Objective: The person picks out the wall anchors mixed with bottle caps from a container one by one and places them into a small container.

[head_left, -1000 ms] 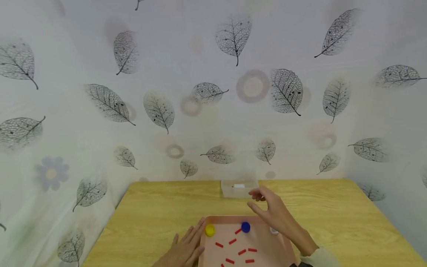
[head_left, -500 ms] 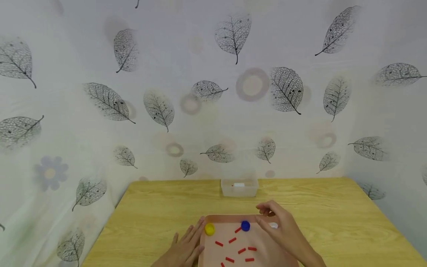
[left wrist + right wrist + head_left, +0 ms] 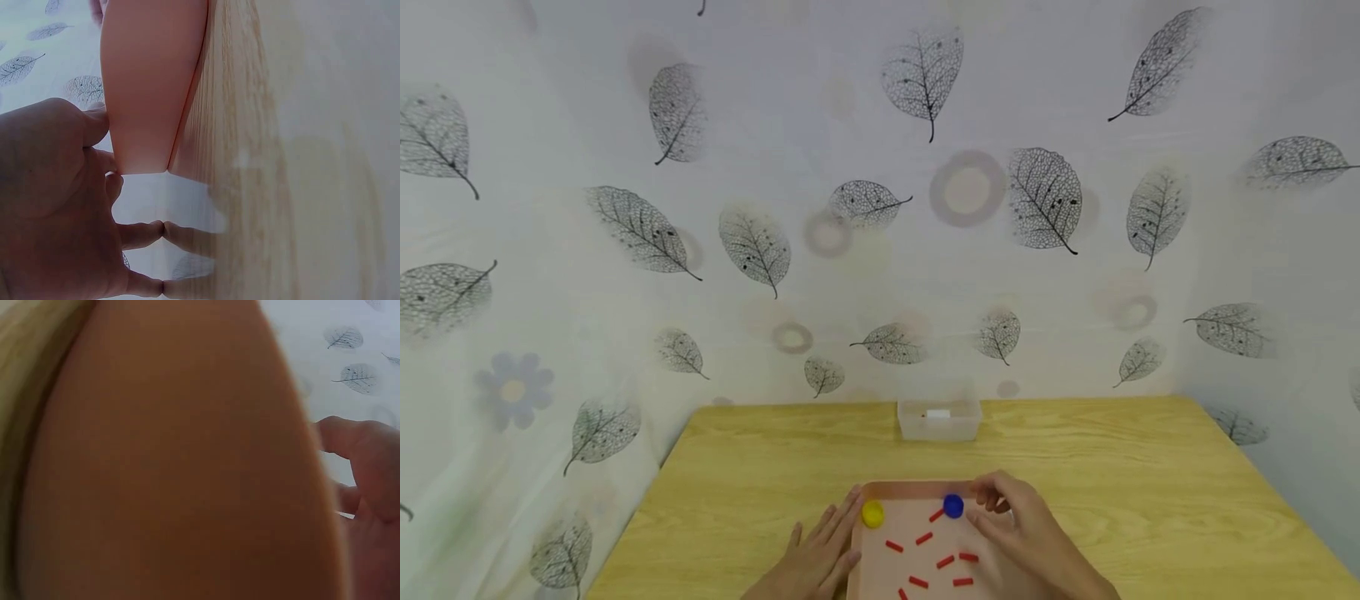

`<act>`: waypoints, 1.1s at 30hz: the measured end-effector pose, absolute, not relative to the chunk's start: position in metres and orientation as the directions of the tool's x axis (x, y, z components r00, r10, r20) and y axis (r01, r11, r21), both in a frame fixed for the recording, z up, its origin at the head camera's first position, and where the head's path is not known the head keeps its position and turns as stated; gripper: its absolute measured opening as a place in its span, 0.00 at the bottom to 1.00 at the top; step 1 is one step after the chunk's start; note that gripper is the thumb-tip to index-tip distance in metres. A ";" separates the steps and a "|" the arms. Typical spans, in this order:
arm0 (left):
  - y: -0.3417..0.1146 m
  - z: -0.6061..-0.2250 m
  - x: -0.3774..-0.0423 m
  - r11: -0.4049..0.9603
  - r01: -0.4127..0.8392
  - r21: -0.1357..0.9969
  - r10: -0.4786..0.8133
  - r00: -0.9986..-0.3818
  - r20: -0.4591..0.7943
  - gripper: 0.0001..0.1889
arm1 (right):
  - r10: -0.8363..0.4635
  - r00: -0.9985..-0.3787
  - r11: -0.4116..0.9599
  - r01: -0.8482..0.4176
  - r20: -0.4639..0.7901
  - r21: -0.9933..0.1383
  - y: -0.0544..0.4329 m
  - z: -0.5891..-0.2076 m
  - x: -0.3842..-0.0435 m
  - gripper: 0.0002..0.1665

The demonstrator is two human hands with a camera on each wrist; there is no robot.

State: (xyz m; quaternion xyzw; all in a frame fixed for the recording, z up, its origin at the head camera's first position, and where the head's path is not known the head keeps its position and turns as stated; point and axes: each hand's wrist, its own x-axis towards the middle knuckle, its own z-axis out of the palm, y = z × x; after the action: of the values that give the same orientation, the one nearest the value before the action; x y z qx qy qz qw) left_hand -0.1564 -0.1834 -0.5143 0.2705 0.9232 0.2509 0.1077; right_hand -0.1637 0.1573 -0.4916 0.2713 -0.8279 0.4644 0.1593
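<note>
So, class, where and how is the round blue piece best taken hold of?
Probably by opposite sides of its rim, from above right: the blue piece is round, a red stick lies by its near left, the tray's far wall is close behind, and the right hand is on its right.
</note>
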 end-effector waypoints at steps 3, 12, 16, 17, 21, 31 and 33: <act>-0.183 -0.513 -0.157 0.731 0.444 0.518 0.552 -0.831 -0.066 0.33 | -0.339 -0.728 0.383 -0.686 0.597 -0.619 0.158 -0.501 -0.169 0.15; -0.183 -0.514 -0.155 0.729 0.449 0.516 0.548 -0.835 -0.048 0.33 | -0.394 -0.757 0.354 -0.648 0.521 -0.675 0.161 -0.516 -0.158 0.14; -0.183 -0.515 -0.155 0.726 0.450 0.520 0.548 -0.835 -0.043 0.33 | -0.412 -0.787 0.356 -0.603 0.459 -0.714 0.162 -0.520 -0.153 0.11; -0.183 -0.515 -0.155 0.724 0.452 0.521 0.550 -0.834 -0.040 0.33 | -0.422 -0.786 0.352 -0.601 0.451 -0.718 0.163 -0.521 -0.152 0.10; -0.183 -0.515 -0.154 0.721 0.453 0.524 0.549 -0.835 -0.033 0.33 | -0.464 -0.789 0.345 -0.579 0.402 -0.738 0.166 -0.524 -0.151 0.10; -0.181 -0.516 -0.153 0.733 0.426 0.531 0.536 -0.842 -0.064 0.33 | -0.508 -0.798 0.389 -0.548 0.323 -0.741 0.171 -0.531 -0.154 0.10; -0.181 -0.517 -0.154 0.732 0.425 0.533 0.536 -0.842 -0.063 0.33 | -0.519 -0.774 0.408 -0.597 0.363 -0.691 0.171 -0.533 -0.155 0.11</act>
State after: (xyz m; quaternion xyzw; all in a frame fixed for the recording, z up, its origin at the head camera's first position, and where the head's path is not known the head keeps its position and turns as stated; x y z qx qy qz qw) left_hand -0.1537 -0.1806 -0.5166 0.2599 0.9243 0.2582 0.1067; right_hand -0.1550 0.1713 -0.5334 0.3329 -0.8379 0.4302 0.0456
